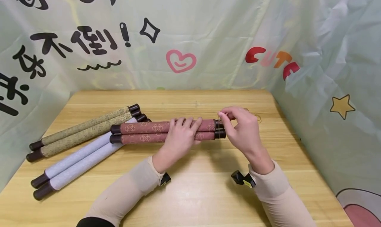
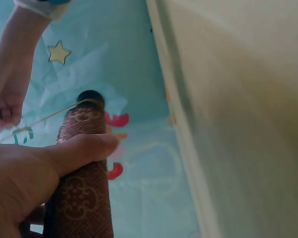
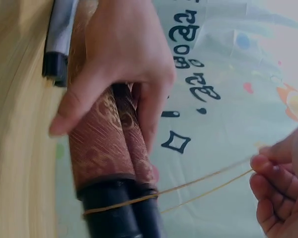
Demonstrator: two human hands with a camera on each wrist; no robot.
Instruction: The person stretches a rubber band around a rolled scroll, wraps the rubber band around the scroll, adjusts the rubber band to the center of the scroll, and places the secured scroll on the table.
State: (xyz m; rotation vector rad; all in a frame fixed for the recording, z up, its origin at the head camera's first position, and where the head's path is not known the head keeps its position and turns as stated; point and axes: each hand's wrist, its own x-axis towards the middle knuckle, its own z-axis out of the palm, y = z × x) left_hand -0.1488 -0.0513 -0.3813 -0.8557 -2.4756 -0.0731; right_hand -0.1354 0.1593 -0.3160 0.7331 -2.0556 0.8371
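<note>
A red scroll [image 1: 146, 127] with gold flower patterns lies as two parallel rolls with dark end knobs [image 1: 220, 133]. Across its middle, my left hand [image 1: 181, 137] grips the rolls, thumb on the near side and fingers over the top. My right hand [image 1: 244, 131] pinches a thin rubber band [image 3: 124, 202] between thumb and fingers, just off the scroll's right end. The band loops around the dark knobs and is pulled taut away from them, as the right wrist view shows. In the left wrist view, the left thumb [image 2: 89, 151] lies across the patterned roll.
To the left, an olive-gold scroll [image 1: 89, 129] and a pale blue scroll [image 1: 86, 159] lie slanted on the wooden table [image 1: 196, 194]. The red scroll's left end overlaps the blue one. More rubber bands [image 1: 259, 118] lie behind my right hand. Printed cloth walls stand around the table.
</note>
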